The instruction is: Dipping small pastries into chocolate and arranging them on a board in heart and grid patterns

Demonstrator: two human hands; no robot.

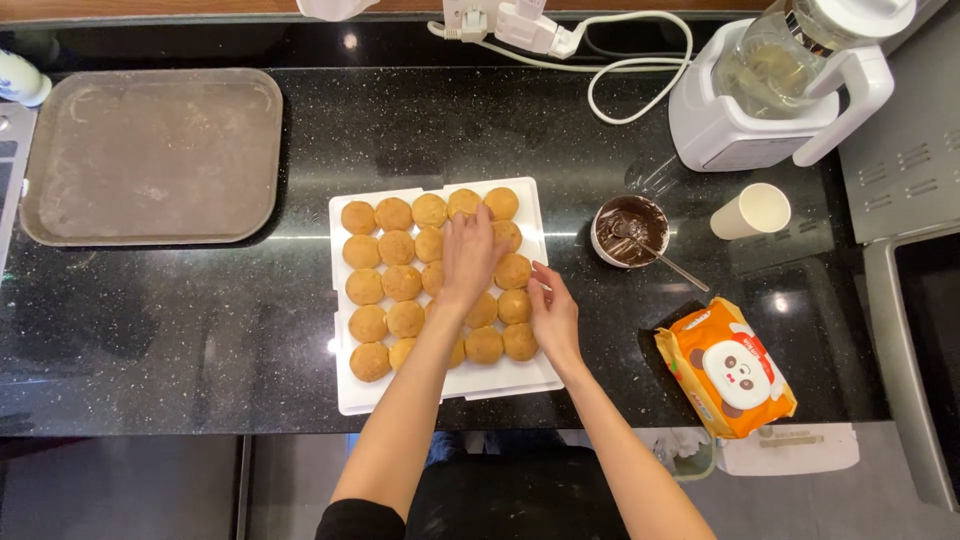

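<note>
Far left: brown serving tray (150, 155), bare, lying flat on the black speckled desk (200, 330), well apart from both hands.
Centre: white tray (440, 385) holding round golden-brown buns (380, 265) in close rows, five wide.
Left hand: left hand (468, 255) lies palm-down over the middle-right buns, fingers (470, 220) loosely spread and resting on the bun tops; cannot tell whether any one bun is pinched under the palm.
Right hand: right hand (553, 315) at the white tray's right edge, just beside the outer column of buns, fingers half-curled and touching the nearest bun; grip not clear, nothing lifted.
Right of tray: small white bowl of chocolate sauce (630, 230) with a metal spoon (672, 263) leaning out toward the right.
Further right: white paper cup (752, 211), tipped on its side, near the bowl.
Near edge, right: orange pack of wet wipes (727, 368) with a panda picture, lying flat.
Back right: white blender (775, 85) with a clear jug, its white cord (620, 70) looping along the back of the desk.
</note>
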